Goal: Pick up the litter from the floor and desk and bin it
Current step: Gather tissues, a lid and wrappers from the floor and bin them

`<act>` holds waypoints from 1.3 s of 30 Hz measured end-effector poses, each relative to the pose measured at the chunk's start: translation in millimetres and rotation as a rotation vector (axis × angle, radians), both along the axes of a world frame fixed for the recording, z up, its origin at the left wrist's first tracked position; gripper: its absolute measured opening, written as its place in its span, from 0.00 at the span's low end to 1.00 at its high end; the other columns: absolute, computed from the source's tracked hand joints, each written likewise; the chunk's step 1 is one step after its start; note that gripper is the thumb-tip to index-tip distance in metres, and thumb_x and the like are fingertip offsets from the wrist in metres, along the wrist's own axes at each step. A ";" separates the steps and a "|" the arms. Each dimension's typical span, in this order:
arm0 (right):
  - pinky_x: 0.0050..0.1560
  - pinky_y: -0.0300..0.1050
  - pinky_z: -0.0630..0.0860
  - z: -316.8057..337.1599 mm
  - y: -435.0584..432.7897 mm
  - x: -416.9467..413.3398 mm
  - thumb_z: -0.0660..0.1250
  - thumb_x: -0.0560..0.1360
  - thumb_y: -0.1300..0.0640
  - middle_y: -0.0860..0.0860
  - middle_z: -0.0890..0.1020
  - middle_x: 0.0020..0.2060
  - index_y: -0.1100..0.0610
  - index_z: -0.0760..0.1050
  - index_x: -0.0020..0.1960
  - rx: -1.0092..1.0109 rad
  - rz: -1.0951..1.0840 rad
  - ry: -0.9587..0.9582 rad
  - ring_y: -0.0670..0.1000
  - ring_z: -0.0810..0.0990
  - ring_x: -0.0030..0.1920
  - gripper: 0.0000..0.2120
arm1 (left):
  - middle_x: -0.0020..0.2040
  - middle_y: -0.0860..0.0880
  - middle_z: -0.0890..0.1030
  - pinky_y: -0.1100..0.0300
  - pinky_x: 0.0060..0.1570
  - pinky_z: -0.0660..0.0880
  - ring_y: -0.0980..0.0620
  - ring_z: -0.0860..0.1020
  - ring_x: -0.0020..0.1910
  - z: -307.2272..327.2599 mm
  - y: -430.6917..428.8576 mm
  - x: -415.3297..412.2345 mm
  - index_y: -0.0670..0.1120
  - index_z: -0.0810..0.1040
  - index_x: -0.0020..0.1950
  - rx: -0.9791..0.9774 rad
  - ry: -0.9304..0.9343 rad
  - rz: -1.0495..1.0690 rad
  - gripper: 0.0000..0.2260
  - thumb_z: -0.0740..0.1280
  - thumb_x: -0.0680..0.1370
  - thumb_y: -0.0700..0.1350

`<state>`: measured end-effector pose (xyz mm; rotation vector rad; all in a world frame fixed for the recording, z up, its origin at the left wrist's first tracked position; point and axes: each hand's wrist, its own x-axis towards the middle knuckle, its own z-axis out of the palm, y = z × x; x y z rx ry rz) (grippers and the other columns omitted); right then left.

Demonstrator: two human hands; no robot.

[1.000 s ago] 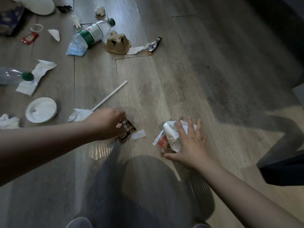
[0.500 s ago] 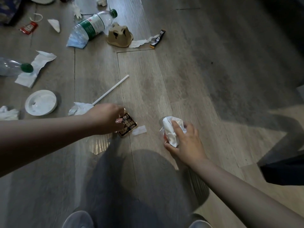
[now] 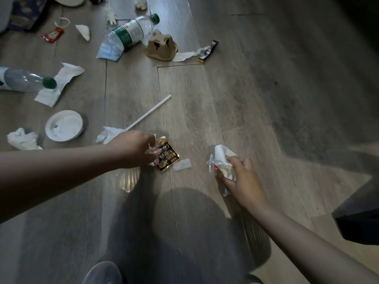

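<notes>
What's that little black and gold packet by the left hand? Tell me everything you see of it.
The packet is a small, flat, square foil-looking sachet: black printed face, shiny gold edges, print unreadable. It lies on the wooden floor, turned corner-on. The left hand pinches its left edge; a white paper scrap lies right of it.

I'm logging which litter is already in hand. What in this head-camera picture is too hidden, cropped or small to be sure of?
Head view: whether the left hand pinches the black-and-gold foil sachet; its curled fingers hide the contact.
Head view: part of the crumpled white paper wad, covered by the right hand gripping it.
Head view: the clear plastic bottle with green cap, base cut off by the left edge.
Sachet print: too small.
</notes>
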<state>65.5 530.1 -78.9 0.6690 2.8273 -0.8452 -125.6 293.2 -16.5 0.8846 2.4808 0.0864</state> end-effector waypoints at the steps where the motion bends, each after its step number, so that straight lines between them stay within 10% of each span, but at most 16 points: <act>1: 0.47 0.42 0.73 3.0 0.3 -1.2 0.68 0.74 0.41 0.50 0.69 0.53 0.48 0.69 0.66 -0.031 -0.022 0.008 0.52 0.75 0.52 0.24 | 0.51 0.49 0.81 0.56 0.43 0.75 0.50 0.78 0.47 0.8 -1.5 -0.2 0.48 0.78 0.56 0.005 0.001 0.011 0.14 0.68 0.75 0.55; 5: 0.39 0.31 0.68 25.0 -0.8 -12.0 0.64 0.70 0.33 0.49 0.71 0.50 0.43 0.70 0.64 -0.116 -0.047 0.032 0.46 0.75 0.45 0.26 | 0.54 0.49 0.81 0.56 0.46 0.75 0.50 0.78 0.49 0.9 -11.7 1.5 0.46 0.78 0.57 0.038 0.020 0.067 0.15 0.69 0.74 0.52; 18: 0.41 0.35 0.70 72.8 -13.6 -63.2 0.63 0.70 0.31 0.42 0.72 0.48 0.35 0.67 0.51 -0.178 0.177 -0.029 0.40 0.74 0.44 0.14 | 0.70 0.45 0.65 0.56 0.62 0.67 0.45 0.67 0.66 -13.7 -52.5 -34.3 0.46 0.60 0.74 -0.003 -0.003 0.223 0.43 0.75 0.66 0.60; 39: 0.36 0.32 0.64 56.5 -44.7 -81.5 0.67 0.72 0.41 0.44 0.74 0.47 0.35 0.70 0.49 -0.271 0.159 0.002 0.38 0.74 0.44 0.08 | 0.57 0.43 0.76 0.49 0.53 0.73 0.42 0.72 0.57 -31.8 -97.8 -55.5 0.44 0.73 0.57 -0.007 0.307 0.390 0.25 0.68 0.71 0.62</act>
